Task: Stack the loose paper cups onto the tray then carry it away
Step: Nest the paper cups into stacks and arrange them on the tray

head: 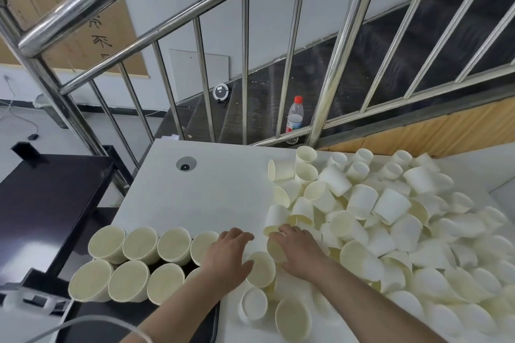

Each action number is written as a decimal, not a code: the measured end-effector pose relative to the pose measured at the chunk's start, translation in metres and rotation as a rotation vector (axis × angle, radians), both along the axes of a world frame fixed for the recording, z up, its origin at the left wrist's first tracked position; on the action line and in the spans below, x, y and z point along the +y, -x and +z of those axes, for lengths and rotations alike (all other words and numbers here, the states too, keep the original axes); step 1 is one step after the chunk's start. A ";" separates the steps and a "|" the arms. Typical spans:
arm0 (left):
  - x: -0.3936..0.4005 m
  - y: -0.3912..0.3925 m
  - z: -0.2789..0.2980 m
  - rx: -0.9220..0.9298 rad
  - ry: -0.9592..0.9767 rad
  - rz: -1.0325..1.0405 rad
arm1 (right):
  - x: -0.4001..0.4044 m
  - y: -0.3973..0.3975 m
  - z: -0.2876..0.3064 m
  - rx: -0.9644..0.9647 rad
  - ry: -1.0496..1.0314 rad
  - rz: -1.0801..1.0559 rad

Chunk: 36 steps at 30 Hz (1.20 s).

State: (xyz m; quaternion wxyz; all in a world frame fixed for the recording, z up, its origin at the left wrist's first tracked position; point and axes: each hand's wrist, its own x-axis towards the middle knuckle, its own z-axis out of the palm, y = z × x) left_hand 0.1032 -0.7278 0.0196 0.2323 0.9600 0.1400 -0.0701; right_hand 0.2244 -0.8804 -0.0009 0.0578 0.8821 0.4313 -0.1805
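Cups [142, 264] stand mouth up in two rows on the dark tray [211, 326] at the left. Next, the left hand [228, 255] rests over the tray's right end, fingers loosely bent, thumb touching one loose cup [262, 269]. The right hand [296, 248] lies on the big cup pile [390, 217] on the white table [200, 195], fingers spread over a cup lying on its side.
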 end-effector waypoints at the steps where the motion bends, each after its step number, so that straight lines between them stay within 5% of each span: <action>1: -0.001 -0.001 -0.002 0.017 0.000 -0.014 | 0.001 -0.001 -0.001 0.006 -0.006 -0.004; 26: -0.035 -0.020 -0.030 0.193 -0.033 -0.156 | -0.010 -0.002 0.005 0.072 -0.182 -0.142; 36: -0.024 -0.021 -0.018 -0.011 -0.027 -0.050 | -0.012 -0.003 0.008 0.122 -0.296 -0.187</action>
